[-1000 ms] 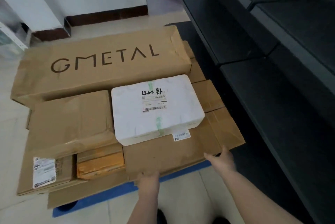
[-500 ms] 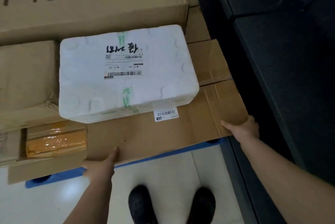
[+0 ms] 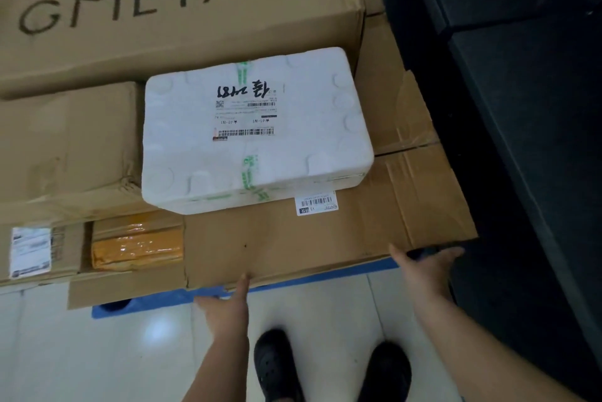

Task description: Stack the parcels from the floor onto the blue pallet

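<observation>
A flat brown cardboard sheet lies at the lower middle of the frame, on top of the blue plastic pallet. Only a thin blue strip of the pallet peeks out under the sheet's near edge.

The left hand is at the bottom middle. Its thumb points up and touches the near edge of the sheet, and its fingers reach under that edge, so it seems to hold the sheet. The right hand is at the lower right, at the sheet's near right corner. Its thumb lies on the edge and its fingers are stretched out flat under the corner.

A white foam box with a paper label sits on the sheet, in the middle of the frame, just above the hands. To its left is a crumpled brown cardboard box. Below that one, at the lower left, lie a shiny orange padded parcel and a flat brown box with a white sticker. A long brown box that says GMETAL fills the top of the frame, behind the others.

Two black shoes stand on the pale tiled floor at the bottom. A dark shelf runs down the right side.
</observation>
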Action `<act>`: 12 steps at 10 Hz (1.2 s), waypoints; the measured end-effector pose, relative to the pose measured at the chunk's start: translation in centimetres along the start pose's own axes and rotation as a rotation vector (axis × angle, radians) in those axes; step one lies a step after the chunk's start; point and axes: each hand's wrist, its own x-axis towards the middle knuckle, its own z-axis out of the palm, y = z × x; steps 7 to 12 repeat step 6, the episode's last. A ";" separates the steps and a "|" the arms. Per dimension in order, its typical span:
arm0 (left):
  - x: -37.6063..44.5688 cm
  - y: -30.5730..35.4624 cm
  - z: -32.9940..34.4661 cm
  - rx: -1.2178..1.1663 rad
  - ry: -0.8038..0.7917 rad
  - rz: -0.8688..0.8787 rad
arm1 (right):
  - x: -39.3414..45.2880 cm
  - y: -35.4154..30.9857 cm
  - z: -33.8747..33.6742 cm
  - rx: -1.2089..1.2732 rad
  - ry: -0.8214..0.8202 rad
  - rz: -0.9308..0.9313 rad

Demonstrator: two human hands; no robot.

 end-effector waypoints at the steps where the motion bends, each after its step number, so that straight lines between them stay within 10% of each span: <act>1: -1.8 -1.7 1.8 0.003 -0.212 -0.037 | -4.4 2.2 4.2 0.145 -0.312 0.154; 2: -1.4 -2.0 2.9 0.026 -0.293 0.051 | -6.6 2.9 8.6 0.289 -0.504 0.191; 12: -4.5 0.9 -5.4 0.212 -0.364 0.043 | -9.4 1.5 7.6 -0.114 -0.458 0.074</act>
